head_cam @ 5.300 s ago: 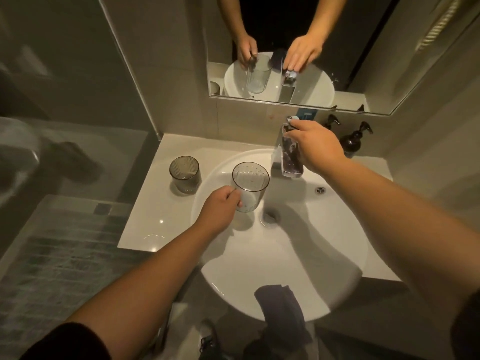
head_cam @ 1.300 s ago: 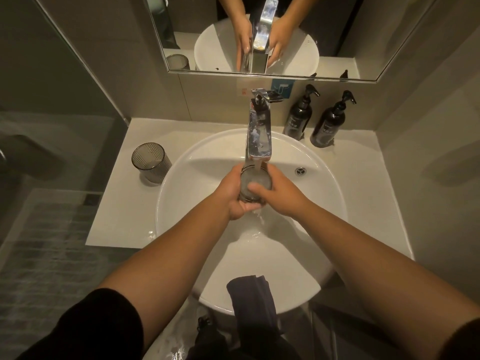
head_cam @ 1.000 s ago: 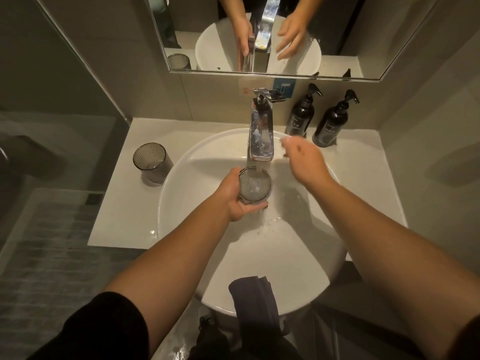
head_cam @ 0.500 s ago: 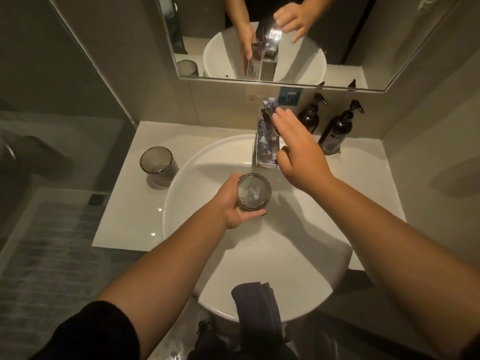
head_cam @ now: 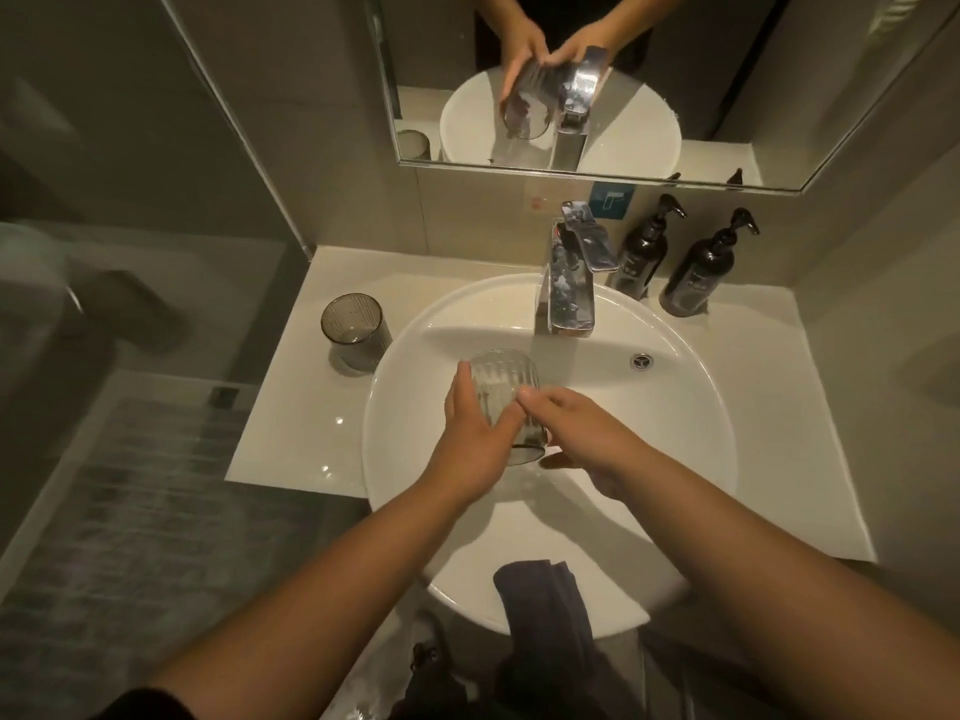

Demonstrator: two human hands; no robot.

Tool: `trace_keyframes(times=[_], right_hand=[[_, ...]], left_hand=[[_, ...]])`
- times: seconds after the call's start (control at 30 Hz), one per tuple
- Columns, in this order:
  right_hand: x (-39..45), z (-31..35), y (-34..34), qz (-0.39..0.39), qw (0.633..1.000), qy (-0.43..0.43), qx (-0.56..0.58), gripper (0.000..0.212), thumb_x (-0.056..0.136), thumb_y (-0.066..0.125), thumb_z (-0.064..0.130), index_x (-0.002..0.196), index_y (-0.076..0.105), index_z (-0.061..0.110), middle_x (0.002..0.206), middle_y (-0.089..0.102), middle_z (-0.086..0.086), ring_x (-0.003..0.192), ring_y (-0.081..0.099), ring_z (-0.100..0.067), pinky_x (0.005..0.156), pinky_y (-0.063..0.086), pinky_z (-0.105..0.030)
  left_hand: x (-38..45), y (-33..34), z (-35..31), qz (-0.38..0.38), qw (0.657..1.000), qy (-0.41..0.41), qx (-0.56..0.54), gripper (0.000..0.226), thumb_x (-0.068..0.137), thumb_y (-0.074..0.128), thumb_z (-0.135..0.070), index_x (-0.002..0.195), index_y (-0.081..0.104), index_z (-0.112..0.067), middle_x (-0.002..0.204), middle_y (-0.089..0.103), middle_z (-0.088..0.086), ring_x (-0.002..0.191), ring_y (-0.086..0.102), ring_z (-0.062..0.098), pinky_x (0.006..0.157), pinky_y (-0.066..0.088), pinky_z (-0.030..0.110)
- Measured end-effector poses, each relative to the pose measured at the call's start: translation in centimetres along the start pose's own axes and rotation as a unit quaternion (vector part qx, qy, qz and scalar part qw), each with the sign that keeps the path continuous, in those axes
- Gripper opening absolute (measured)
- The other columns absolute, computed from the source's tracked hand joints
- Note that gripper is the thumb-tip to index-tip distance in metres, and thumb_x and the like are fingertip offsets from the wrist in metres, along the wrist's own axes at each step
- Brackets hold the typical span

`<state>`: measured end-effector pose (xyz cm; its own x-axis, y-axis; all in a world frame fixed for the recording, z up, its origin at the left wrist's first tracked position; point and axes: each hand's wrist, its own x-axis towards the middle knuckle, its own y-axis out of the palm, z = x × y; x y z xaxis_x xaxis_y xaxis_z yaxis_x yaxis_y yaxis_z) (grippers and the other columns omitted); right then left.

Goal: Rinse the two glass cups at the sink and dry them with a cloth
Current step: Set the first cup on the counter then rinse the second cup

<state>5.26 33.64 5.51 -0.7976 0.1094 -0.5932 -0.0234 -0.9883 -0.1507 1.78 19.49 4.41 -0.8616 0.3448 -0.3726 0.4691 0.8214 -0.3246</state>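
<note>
Head view, over a round white glazed sink (head_cam: 675, 459). Item: ribbed clear glass cup (head_cam: 501, 387), tipped, mouth away from me, above the basin. My left hand (head_cam: 475, 439) wraps its side; my right hand (head_cam: 587, 439) grips near the base. Second ribbed cup (head_cam: 356, 324), upright on the smooth counter (head_cam: 291, 433), left. Dark cloth (head_cam: 540, 595) draped over the near rim. Chrome tap (head_cam: 569, 283).

The faucet (head_cam: 569, 283) overhangs the basin (head_cam: 675, 459); a second cup (head_cam: 356, 324) stands left.
</note>
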Motion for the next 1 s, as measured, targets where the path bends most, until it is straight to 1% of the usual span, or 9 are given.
trace_keyframes(times=[0.07, 0.13, 0.23, 0.3, 0.43, 0.6, 0.7, 0.83, 1.0], right_hand=[[0.1, 0.6, 0.2, 0.032, 0.999, -0.005, 0.022, 0.039, 0.085, 0.061, 0.058, 0.104, 0.065, 0.025, 0.105, 0.067, 0.002, 0.095, 0.06, -0.018, 0.09, 0.053, -0.041], [0.5, 1.0, 0.2, 0.062, 0.998, -0.016, 0.029, 0.035, 0.081, 0.067, 0.058, 0.099, 0.067, 0.028, 0.096, 0.071, 0.006, 0.097, 0.063, -0.02, 0.094, 0.051, -0.044], [0.7, 2.1, 0.7, 0.084, 0.994, -0.057, 0.04, 0.038, 0.081, 0.073, 0.046, 0.116, 0.065, 0.031, 0.11, 0.072, 0.005, 0.108, 0.066, -0.02, 0.099, 0.049, -0.049], [0.7, 2.9, 1.1, 0.092, 0.991, -0.084, 0.054, 0.045, 0.082, 0.076, 0.032, 0.124, 0.06, 0.028, 0.117, 0.07, 0.002, 0.111, 0.065, -0.02, 0.096, 0.051, -0.046], [0.7, 4.4, 1.7, 0.054, 0.989, -0.14, -0.005, 0.059, 0.076, 0.081, 0.018, 0.126, 0.05, 0.023, 0.118, 0.061, 0.002, 0.107, 0.06, -0.015, 0.085, 0.05, -0.027], [1.0, 6.8, 3.0, 0.11, 0.967, -0.203, -0.107, 0.073, 0.072, 0.083, 0.015, 0.131, 0.042, 0.029, 0.126, 0.055, 0.006, 0.117, 0.056, -0.008, 0.089, 0.05, -0.016], [1.5, 7.9, 4.6, 0.133, 0.953, -0.227, -0.152, 0.084, 0.072, 0.084, 0.015, 0.139, 0.037, 0.029, 0.136, 0.052, 0.008, 0.124, 0.051, -0.005, 0.096, 0.047, -0.02], [2.6, 8.7, 7.8, 0.134, 0.923, -0.267, -0.244, 0.096, 0.071, 0.086, 0.019, 0.145, 0.027, 0.036, 0.136, 0.046, 0.018, 0.125, 0.048, -0.008, 0.104, 0.045, -0.035], [4.5, 9.1, 12.7, 0.133, 0.893, -0.293, -0.315, 0.112, 0.07, 0.087, 0.026, 0.153, 0.012, 0.027, 0.152, 0.036, 0.0, 0.129, 0.044, -0.015, 0.109, 0.039, -0.032]], left_hand=[[-0.9, -1.0, -0.1, 0.002, 0.999, 0.036, 0.026, 0.079, 0.101, 0.052, -0.039, 0.159, -0.003, -0.031, 0.167, 0.003, -0.007, 0.152, 0.015, 0.012, 0.109, 0.02, 0.023], [-1.5, -2.0, -0.1, 0.01, 0.996, 0.086, 0.037, 0.073, 0.102, 0.051, -0.033, 0.158, 0.005, -0.033, 0.167, 0.002, -0.012, 0.15, 0.01, 0.002, 0.115, 0.016, 0.024], [-1.9, -3.8, -0.3, -0.02, 0.988, 0.148, -0.026, 0.046, 0.104, 0.048, -0.017, 0.145, 0.039, -0.036, 0.158, 0.03, -0.017, 0.143, 0.025, -0.006, 0.119, 0.026, 0.023], [-2.0, -5.0, -0.5, -0.096, 0.981, 0.154, -0.067, 0.036, 0.103, 0.048, -0.011, 0.131, 0.054, -0.033, 0.147, 0.05, -0.01, 0.135, 0.046, 0.004, 0.11, 0.042, 0.023], [-1.8, -7.8, -0.3, -0.199, 0.97, 0.134, -0.039, 0.034, 0.099, 0.053, -0.016, 0.128, 0.049, -0.032, 0.131, 0.044, -0.006, 0.11, 0.053, 0.004, 0.083, 0.045, 0.005], [-1.8, -11.9, 0.3, -0.176, 0.975, 0.134, 0.018, 0.033, 0.101, 0.053, -0.02, 0.133, 0.052, -0.025, 0.125, 0.05, -0.005, 0.103, 0.053, 0.004, 0.089, 0.043, 0.011], [-2.2, -14.3, 1.3, -0.125, 0.983, 0.129, -0.023, 0.018, 0.101, 0.051, -0.02, 0.11, 0.059, -0.034, 0.111, 0.064, -0.009, 0.104, 0.061, 0.009, 0.09, 0.051, 0.029], [-3.0, -17.3, 3.6, -0.147, 0.979, 0.12, -0.068, 0.023, 0.101, 0.052, -0.015, 0.083, 0.06, -0.026, 0.083, 0.063, -0.012, 0.076, 0.059, -0.003, 0.077, 0.052, 0.025], [-3.2, -20.0, 6.9, -0.184, 0.977, 0.091, -0.053, 0.025, 0.103, 0.047, -0.006, 0.08, 0.055, -0.014, 0.079, 0.055, -0.002, 0.075, 0.053, 0.007, 0.079, 0.047, 0.031]])
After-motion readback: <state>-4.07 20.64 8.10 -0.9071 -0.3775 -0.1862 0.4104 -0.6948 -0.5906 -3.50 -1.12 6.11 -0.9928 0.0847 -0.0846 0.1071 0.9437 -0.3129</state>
